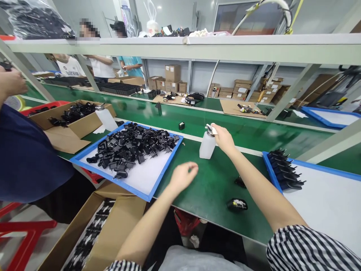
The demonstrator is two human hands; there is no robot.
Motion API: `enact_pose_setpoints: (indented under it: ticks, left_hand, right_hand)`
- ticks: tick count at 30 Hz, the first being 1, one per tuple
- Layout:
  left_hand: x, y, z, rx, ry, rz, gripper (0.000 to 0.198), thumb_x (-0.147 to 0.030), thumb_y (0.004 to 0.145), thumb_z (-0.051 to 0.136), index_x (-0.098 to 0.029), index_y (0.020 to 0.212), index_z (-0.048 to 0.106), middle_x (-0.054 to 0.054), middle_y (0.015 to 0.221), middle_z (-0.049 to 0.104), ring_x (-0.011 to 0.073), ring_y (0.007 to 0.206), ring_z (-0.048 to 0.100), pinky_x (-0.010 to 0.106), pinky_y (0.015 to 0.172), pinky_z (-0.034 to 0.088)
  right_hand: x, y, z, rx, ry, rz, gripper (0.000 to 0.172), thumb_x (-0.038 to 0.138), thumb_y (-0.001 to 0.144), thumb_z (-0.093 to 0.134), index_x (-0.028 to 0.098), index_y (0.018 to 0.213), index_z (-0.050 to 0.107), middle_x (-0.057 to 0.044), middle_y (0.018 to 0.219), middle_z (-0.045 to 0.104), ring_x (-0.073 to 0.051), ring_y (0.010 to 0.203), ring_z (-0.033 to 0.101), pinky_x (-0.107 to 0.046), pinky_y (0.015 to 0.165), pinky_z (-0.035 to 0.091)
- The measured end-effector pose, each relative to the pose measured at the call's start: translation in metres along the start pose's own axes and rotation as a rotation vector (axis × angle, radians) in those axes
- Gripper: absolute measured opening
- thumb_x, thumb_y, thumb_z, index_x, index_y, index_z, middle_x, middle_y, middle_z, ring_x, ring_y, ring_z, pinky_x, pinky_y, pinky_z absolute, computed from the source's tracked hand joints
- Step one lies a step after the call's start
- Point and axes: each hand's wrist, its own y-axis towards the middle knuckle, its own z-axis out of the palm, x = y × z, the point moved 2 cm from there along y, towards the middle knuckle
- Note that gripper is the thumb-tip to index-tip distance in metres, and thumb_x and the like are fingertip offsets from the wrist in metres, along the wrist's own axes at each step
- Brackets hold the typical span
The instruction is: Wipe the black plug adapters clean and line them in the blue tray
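My right hand (224, 138) is at the metal top of a translucent white dispenser bottle (207, 146), fingers closed on a small white cloth (213, 130) pressed against the top. The bottle stands upright on the green table. My left hand (184, 176) hovers over the table beside the blue-rimmed tray, its fingers loosely curled, a gap between thumb and forefinger, and nothing visible in it. In front of my right forearm lies a black plug adapter (237, 204) with a pale and yellow face. Another black piece (240, 182) is partly hidden by that forearm.
A blue-rimmed tray (162, 177) at left holds a heap of black adapters. Another tray (270, 167) at right has a row of them. A single adapter (181, 125) sits farther back. Cardboard boxes (121, 226), a second bottle (106, 118) and a co-worker (28, 158) are at left. A shelf beam (180, 49) crosses above.
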Motion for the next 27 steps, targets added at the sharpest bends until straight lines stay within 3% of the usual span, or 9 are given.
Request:
enact_pose_setpoints:
  ticks: [4,7,12,18,23,27]
  left_hand:
    - [0.006,0.079,-0.061,-0.146,0.344,-0.241,0.026,-0.03,0.074,0.042,-0.018,0.094,0.054,0.004,0.097,0.06,0.0182,0.091,0.054,0.027,0.076,0.041]
    - [0.02,0.136,-0.074,-0.163,0.405,-0.327,0.032,-0.02,0.071,0.045,-0.014,0.101,0.048,0.009,0.1,0.058,0.0218,0.096,0.051,0.03,0.077,0.04]
    - [0.046,0.207,-0.041,-0.11,0.459,-0.391,0.038,-0.016,0.068,0.051,-0.01,0.105,0.044,0.013,0.1,0.055,0.0222,0.096,0.05,0.029,0.076,0.04]
    - [0.059,0.262,0.007,-0.026,0.465,-0.407,0.033,-0.029,0.076,0.047,-0.011,0.103,0.045,0.009,0.105,0.05,0.0186,0.094,0.049,0.037,0.079,0.04]
    - [0.063,0.275,0.026,0.044,0.435,-0.401,0.031,-0.032,0.078,0.044,-0.012,0.102,0.047,0.007,0.099,0.052,0.0165,0.088,0.051,0.037,0.076,0.042]
    - [0.057,0.263,0.016,0.025,0.426,-0.387,0.034,-0.035,0.078,0.043,-0.011,0.102,0.045,0.01,0.101,0.053,0.0175,0.088,0.052,0.033,0.074,0.041]
  right_hand:
    - [-0.002,0.001,0.002,-0.014,0.017,-0.105,0.045,0.007,0.068,0.029,0.013,0.109,0.046,-0.009,0.114,0.049,-0.022,0.102,0.045,-0.039,0.082,0.038]
    - [-0.006,0.0,0.006,-0.024,0.011,-0.145,0.044,0.006,0.067,0.029,0.011,0.108,0.047,-0.011,0.113,0.05,-0.022,0.104,0.044,-0.039,0.083,0.039]
    - [-0.013,0.001,0.013,-0.053,-0.007,-0.224,0.044,0.006,0.067,0.029,0.011,0.107,0.047,-0.012,0.109,0.052,-0.021,0.104,0.045,-0.039,0.085,0.038]
    - [-0.019,0.003,0.014,-0.04,-0.019,-0.3,0.044,0.005,0.069,0.026,0.012,0.108,0.044,-0.012,0.109,0.052,-0.02,0.102,0.046,-0.04,0.084,0.039]
    - [-0.022,0.001,0.013,-0.053,-0.003,-0.305,0.04,0.007,0.072,0.025,0.013,0.107,0.045,-0.012,0.108,0.053,-0.019,0.1,0.048,-0.038,0.084,0.039]
    - [-0.022,-0.001,0.014,-0.064,0.005,-0.304,0.043,0.006,0.07,0.026,0.014,0.108,0.045,-0.01,0.11,0.052,-0.019,0.102,0.046,-0.037,0.083,0.039]
